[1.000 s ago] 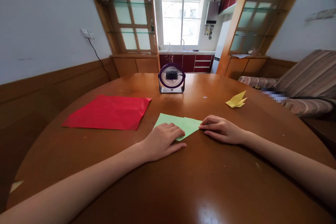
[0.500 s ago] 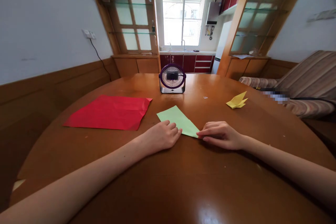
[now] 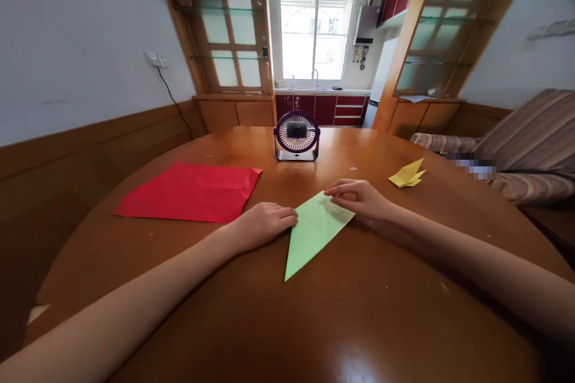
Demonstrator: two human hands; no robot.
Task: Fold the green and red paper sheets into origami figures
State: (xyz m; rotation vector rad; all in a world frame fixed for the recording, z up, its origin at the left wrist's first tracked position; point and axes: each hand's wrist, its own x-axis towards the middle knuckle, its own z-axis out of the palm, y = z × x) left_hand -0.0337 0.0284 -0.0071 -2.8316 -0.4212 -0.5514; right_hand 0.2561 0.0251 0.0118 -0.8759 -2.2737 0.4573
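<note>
A folded sheet of light green paper (image 3: pixel 317 230) lies on the brown table, its long sharp tip pointing towards me. My left hand (image 3: pixel 269 219) is closed at the paper's left edge, with the fingertips on it. At the far corner my right hand (image 3: pixel 359 197) pinches the paper between thumb and forefinger. To the left lies a red paper sheet (image 3: pixel 193 191), slightly creased. A small folded yellow paper piece (image 3: pixel 408 175) rests off to the right, apart from both hands.
A small purple fan (image 3: pixel 297 134) stands at the far side of the round wooden table (image 3: pixel 251 323). A striped armchair (image 3: pixel 530 137) is to the right, beyond the table edge. A black cord (image 3: pixel 173 99) hangs along the left wall.
The green paper has been turned, so its sharp tip now points towards me rather than to the right. My right hand has moved from its lower right tip to the far corner.
</note>
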